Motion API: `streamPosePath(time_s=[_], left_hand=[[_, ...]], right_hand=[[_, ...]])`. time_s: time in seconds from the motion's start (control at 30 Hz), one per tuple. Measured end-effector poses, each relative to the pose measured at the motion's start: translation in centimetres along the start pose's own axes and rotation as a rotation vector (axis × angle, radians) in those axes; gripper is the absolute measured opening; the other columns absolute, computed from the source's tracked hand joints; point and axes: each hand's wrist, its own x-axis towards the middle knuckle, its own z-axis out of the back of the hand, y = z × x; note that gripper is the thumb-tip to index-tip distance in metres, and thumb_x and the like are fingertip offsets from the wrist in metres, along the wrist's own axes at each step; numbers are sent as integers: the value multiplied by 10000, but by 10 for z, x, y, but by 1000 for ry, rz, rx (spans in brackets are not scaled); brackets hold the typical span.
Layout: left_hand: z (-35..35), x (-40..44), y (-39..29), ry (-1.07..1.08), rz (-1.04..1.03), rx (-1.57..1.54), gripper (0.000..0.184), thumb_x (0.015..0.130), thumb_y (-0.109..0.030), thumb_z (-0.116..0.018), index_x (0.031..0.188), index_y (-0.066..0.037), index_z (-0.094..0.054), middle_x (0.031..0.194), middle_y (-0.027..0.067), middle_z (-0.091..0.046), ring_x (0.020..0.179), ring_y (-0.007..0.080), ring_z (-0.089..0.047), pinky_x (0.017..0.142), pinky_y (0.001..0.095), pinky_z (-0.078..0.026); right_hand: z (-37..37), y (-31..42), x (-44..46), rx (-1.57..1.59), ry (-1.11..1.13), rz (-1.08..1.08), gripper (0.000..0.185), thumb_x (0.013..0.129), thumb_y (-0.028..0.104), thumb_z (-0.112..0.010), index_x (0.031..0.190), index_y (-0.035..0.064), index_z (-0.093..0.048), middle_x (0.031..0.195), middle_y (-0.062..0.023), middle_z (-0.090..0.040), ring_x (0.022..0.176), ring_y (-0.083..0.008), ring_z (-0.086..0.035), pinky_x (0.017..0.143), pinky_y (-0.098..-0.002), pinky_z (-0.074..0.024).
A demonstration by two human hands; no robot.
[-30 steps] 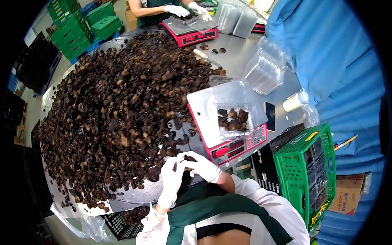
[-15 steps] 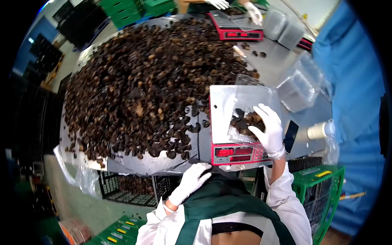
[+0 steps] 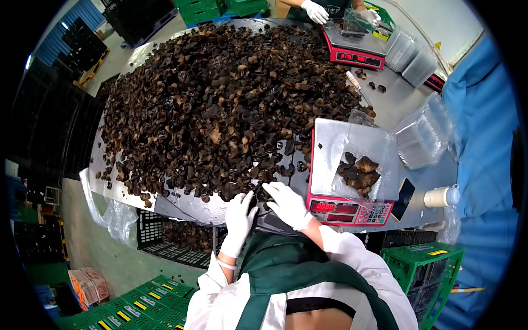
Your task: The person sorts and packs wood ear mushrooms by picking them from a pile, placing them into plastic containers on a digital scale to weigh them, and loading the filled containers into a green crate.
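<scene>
Dark brown pieces, fungus-like, form a large pile (image 3: 209, 110) on the metal table (image 3: 181, 205). My white-gloved left hand (image 3: 240, 219) is at the pile's near edge, thumb and fingers apart, with nothing visible in it. Beside it on the right, my gloved right hand (image 3: 287, 204) reaches to the same edge, fingers spread; a few dark pieces lie between the hands. A red and silver scale (image 3: 324, 165) stands right of my hands, its display lit. On it rests an open clear plastic box (image 3: 343, 190) with brown pieces (image 3: 361, 175) inside.
Stacked clear boxes (image 3: 422, 135), a phone (image 3: 404, 199) and a white bottle (image 3: 440, 197) are on the right. Across the table, a co-worker's gloved hand (image 3: 315, 12) is by another scale (image 3: 357, 54). Green crates (image 3: 423, 254) and a black crate (image 3: 148, 231) stand below the table edge.
My right hand has left the box on the scale and moved left to the pile. My left hand has moved up to the pile's edge. The box holds more pieces.
</scene>
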Motion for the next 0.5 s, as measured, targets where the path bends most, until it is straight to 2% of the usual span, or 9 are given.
streamPosePath(time_s=[0.07,0.1,0.17,0.23,0.27,0.3,0.37,0.43,0.5], left_hand=[[-10,-5,17,69,-63,1,449,706,-137,-726,1133,-74,-604,1004,138,-547,925,323,-539,771,397,-471],[-11,-9,24,20,-155,-12,409,717,-137,-716,1107,-74,-610,982,119,-555,892,310,-544,751,385,-474],[-14,-24,37,107,-133,-39,339,736,-133,-701,1060,-76,-619,949,100,-564,863,295,-552,736,377,-478],[2,-27,39,128,-83,-193,240,784,-123,-663,1012,-61,-622,911,101,-577,856,277,-569,751,368,-482],[3,-27,43,127,-60,-273,225,794,-117,-653,1009,-55,-623,915,105,-582,869,280,-574,762,361,-483],[4,-27,48,124,-36,-353,211,804,-111,-642,1005,-49,-623,919,109,-587,883,284,-578,774,355,-484],[9,-24,54,168,59,-514,179,843,-81,-590,1013,-31,-621,960,129,-626,923,293,-611,824,345,-485],[16,-21,64,229,154,-632,170,869,-74,-553,1017,-19,-617,977,131,-646,916,270,-631,828,337,-486],[24,-19,78,294,233,-704,160,897,-64,-505,1003,-13,-613,952,116,-647,860,217,-634,781,304,-490]], right_hand=[[-34,-4,-4,-203,150,40,500,782,187,-619,1270,129,-525,1218,-74,-532,1023,-246,-547,815,-339,-489],[-44,-3,-10,-318,193,78,508,774,185,-610,1273,139,-526,1239,-72,-522,1022,-242,-542,821,-341,-486],[-30,12,-17,-271,192,69,492,787,188,-605,1271,146,-530,1254,-79,-516,1058,-250,-527,817,-355,-480],[-3,31,-29,-141,22,59,443,800,197,-627,1233,134,-560,1219,-81,-534,1045,-264,-535,810,-367,-479],[-5,28,-39,-67,-17,48,340,806,217,-648,1128,111,-619,1155,-62,-566,996,-248,-555,798,-350,-482],[-6,28,-50,69,3,7,229,815,226,-648,1002,94,-651,1021,-58,-616,890,-237,-595,749,-336,-497],[-13,23,-75,374,134,-85,162,827,210,-648,931,86,-645,915,-72,-633,792,-258,-624,685,-346,-509],[-8,19,-102,236,316,-183,206,878,277,-586,875,87,-665,816,-121,-647,740,-312,-638,667,-389,-513],[-6,7,-128,-39,692,-435,371,904,402,-513,813,88,-689,779,-145,-660,751,-340,-644,687,-420,-511]])
